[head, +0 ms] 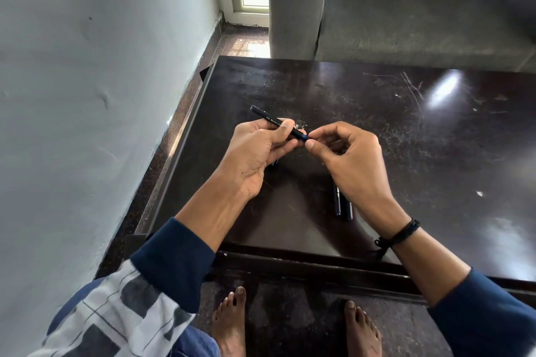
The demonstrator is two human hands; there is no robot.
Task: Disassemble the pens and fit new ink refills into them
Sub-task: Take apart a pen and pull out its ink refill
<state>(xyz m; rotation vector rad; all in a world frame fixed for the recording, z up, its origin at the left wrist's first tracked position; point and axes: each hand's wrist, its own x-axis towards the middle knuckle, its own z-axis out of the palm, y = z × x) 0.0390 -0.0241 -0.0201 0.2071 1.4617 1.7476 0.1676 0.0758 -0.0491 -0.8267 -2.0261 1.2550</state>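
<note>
Black plastic pen point(278, 122), barrel printed in white: being held above the dark glossy table point(435, 139), slanting from upper left down to the right. It is being gripped round its middle by the left hand point(255, 153), with the fingers curled about the barrel. Its near end, a bluish tip section, is being pinched between thumb and forefinger of the right hand point(348, 156). Whether anything else is being held in that palm cannot be told.

Two further dark pens point(338, 201): being rested flat on the table, side by side and close together, partly hidden beneath the right wrist. No loose refill is being shown plainly.

Step in hand, by judgement: the tip section is being unscrewed or pulled from the barrel, so this pen is being taken apart. Any open joint is being hidden by the fingertips point(310, 143).

Next move, as judged: the barrel is to be held steady while the tip is being twisted off along the pen's axis. The small freed part is then to be stopped from rolling off the glossy top.
</note>
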